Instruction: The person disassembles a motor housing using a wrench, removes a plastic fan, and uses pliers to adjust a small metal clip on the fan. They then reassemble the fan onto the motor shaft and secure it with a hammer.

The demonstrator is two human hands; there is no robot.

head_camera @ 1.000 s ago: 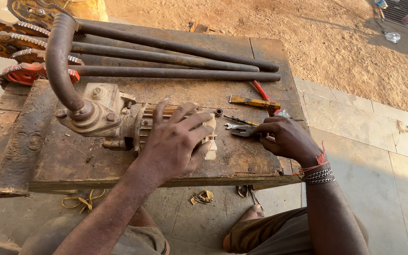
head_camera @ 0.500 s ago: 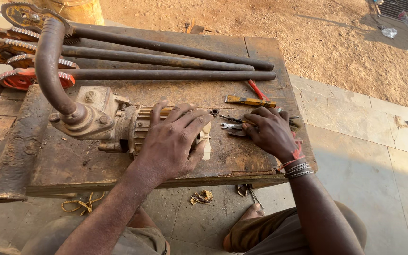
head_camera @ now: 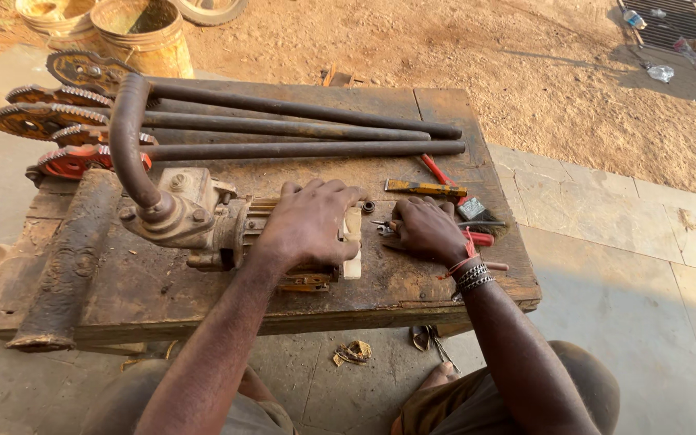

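A: Where's the work piece?

B: Rusty grey metal pump-and-motor unit lies on its side on the worn wooden table, toward its near edge. Left hand sits right on top of the unit's ribbed end, covering it.

A: Left hand state?

B: Fingers spread and curved down over the housing, palm pressed on it, fingertips toward the unit's pale end plate. Holding it down, not lifting.

A: Right hand?

B: Right hand just right of the unit, flat-ish on the table, fingers curled over small metal pliers. Can't tell if it grips them or only touches. Red thread and metal bangles on the wrist.

A: Room around?

B: Tight. Curved rusty pipe rises from the unit's left end. Three long dark steel rods lie behind the unit, across the table. Toothed rusty discs at the far left of the unit. Yellow-handled tool and red-handled tool beyond the right hand. Table's near edge just below the unit; right edge close past the right hand. Open stone floor right of the table.
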